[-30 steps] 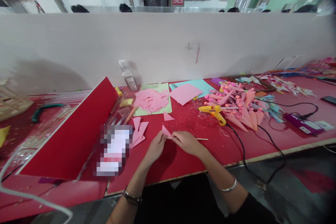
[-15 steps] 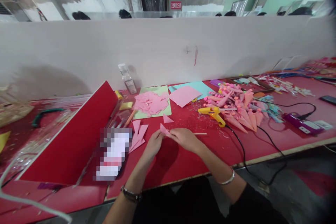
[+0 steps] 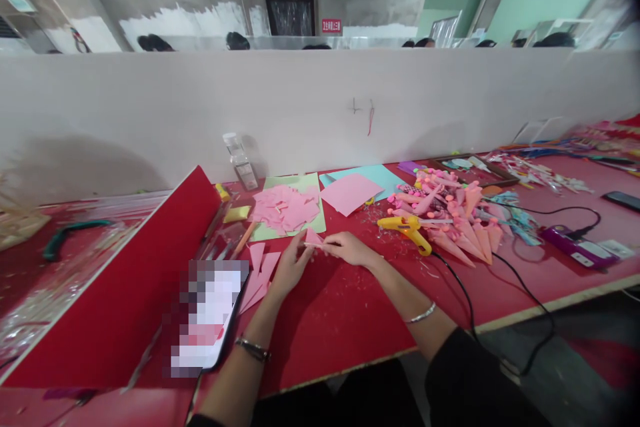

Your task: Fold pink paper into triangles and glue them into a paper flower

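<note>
A small triangular piece of pink paper (image 3: pixel 313 237) is between my two hands, over the red tabletop. The fingers of my left hand (image 3: pixel 291 263) close on its left side. My right hand (image 3: pixel 351 250) pinches its right corner, with the fingers bent together. Whether a stick lies under my right hand is hidden. Cut pink paper pieces (image 3: pixel 260 277) lie just left of my left hand. Beyond my hands, a pile of pink paper scraps (image 3: pixel 287 205) rests on a pale green sheet (image 3: pixel 316 220). To the right lies a yellow glue gun (image 3: pixel 407 227).
Pink paper cones (image 3: pixel 463 220) with round tips are heaped at the right. A phone (image 3: pixel 213 317) leans by a tilted red board (image 3: pixel 120 287) at left. A clear bottle (image 3: pixel 243 163) stands near the white partition (image 3: pixel 300 107). The glue gun's black cable (image 3: pixel 457 283) hangs over the table edge.
My hands have shifted slightly up the table with the pink paper. The thin stick that stuck out right of my right hand no longer shows clearly. The camera view has tilted up.
</note>
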A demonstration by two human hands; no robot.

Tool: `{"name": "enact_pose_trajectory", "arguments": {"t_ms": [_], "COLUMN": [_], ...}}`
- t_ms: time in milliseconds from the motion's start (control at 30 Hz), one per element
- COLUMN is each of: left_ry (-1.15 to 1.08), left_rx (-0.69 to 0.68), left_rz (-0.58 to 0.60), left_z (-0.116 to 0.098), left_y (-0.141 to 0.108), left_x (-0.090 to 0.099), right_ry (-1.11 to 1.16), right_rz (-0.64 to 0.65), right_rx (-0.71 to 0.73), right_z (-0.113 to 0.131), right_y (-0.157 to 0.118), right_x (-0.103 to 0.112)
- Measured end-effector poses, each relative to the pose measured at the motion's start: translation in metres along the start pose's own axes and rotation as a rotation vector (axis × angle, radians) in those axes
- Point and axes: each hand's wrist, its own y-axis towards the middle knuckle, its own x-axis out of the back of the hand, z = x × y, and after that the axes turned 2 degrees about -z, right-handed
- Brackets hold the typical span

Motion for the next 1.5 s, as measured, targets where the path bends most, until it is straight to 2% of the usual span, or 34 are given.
{"name": "enact_pose_trajectory", "arguments": {"t_ms": [100,267,600,1033,1267,1433,1500], "left_ry": [0.130,0.278,0.249,0.218,0.163,0.243,0.315], "left_rx": [-0.083,-0.078,-0.050,-0.092,-0.039,-0.032,-0.033], "left_rz": [-0.046,0.045,0.046,0.063,-0.038,0.087,0.101], "left_z": [0.002,0.000,-0.006,-0.005,-0.004,-0.008,-0.009], "left_y": [-0.001,-0.001,-0.007,-0.007,-0.008,-0.009,-0.009], "left_x": [0.006,0.014,0.013,0.013,0.010,0.010,0.010], "right_ry": [0.019,0.007,-0.218,-0.059,-0.076,-0.123,-0.140], "right_rz": [0.035,0.077,-0.111,-0.087,-0.082,-0.088,-0.077], "right_rx": [-0.018,0.003,0.041,0.026,0.032,0.051,0.057], "right_z": [-0.001,-0.002,-0.004,0.008,0.006,0.002,0.001], "right_y": [0.001,-0.003,-0.011,-0.013,-0.012,-0.011,-0.011], "right_x": [0.002,0.001,-0.015,-0.010,-0.011,-0.011,-0.011]}}
